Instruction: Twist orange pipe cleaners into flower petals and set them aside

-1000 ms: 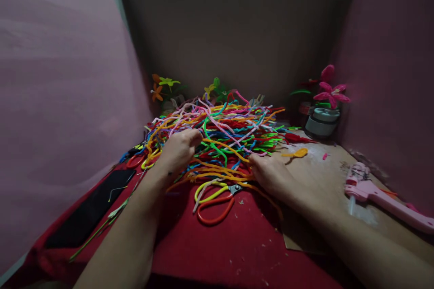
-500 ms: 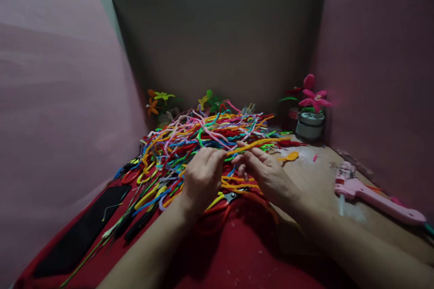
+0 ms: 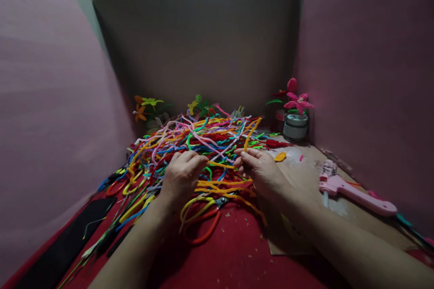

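Between my hands runs an orange pipe cleaner (image 3: 252, 133), bent so that one part stretches level and the other rises past my right fingers. My left hand (image 3: 185, 174) pinches its left end. Thumb and fingers of my right hand (image 3: 259, 167) close on it near the bend. Below the hands, several orange pipe cleaners (image 3: 224, 185) lie side by side on the red cloth (image 3: 233, 244). Scissors (image 3: 203, 223) with red and yellow handles rest just under them. Behind my hands spreads a big heap of mixed-colour pipe cleaners (image 3: 200, 131).
A pink glue gun (image 3: 356, 194) lies on the board (image 3: 301, 176) at right, with a small orange petal-like piece (image 3: 280, 157) nearby. Pink flowers stand in a grey pot (image 3: 295, 127) at the back. A black flat strip (image 3: 68, 244) lies at left. Pink panels (image 3: 366, 76) flank the workspace.
The orange pipe cleaner was nearly straight and slanted; now it is bent upward at my right hand. My hands sit slightly further apart. The whole view has shifted.
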Available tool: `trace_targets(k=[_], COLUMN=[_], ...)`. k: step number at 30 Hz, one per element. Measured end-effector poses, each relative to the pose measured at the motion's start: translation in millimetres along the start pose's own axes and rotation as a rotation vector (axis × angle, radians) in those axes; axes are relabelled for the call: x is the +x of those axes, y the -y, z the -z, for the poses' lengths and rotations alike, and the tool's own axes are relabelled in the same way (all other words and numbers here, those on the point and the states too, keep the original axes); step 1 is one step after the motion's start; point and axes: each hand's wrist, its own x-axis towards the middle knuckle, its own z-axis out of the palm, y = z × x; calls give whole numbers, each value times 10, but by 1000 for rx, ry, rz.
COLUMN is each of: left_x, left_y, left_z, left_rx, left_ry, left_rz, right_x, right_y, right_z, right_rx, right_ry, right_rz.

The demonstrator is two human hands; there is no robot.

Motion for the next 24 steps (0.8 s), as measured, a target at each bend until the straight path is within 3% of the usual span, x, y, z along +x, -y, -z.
trace_targets(k=[6, 9, 12, 15, 24], left_x=[89, 108, 98, 87, 132], left_y=[127, 111, 39, -65, -221], left_z=[216, 250, 182, 97, 83], left_rx=[-601, -989, -1401, -1630, -1640], left_ry=[94, 16, -106, -68, -189], left_rz=[588, 761, 851, 916, 896], right_x=[-22, -51, -91, -125, -197], right_y=[46, 71, 63, 27, 63], right_z=[-14, -46, -70, -79, -147], right_rx=[-87, -164, -196, -190, -353], right_ry=[-48, -17, 87, 189, 287], right_rz=[8, -37, -112, -182, -291])
